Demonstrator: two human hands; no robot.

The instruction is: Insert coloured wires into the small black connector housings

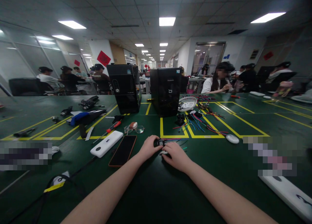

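Observation:
My left hand and my right hand meet at the middle of the green table. Both are closed around a small black connector part with thin coloured wires trailing to the right. The left fingers pinch its left end. The right hand curls over it from the near side, knuckles up. A black phone lies flat just left of my left hand, and a white power bank lies beside the phone.
Two black computer towers stand behind. Glasses, a red-handled screwdriver, a white fan grille, a coloured wire bundle and a white mouse lie around. Several people sit at the far edges.

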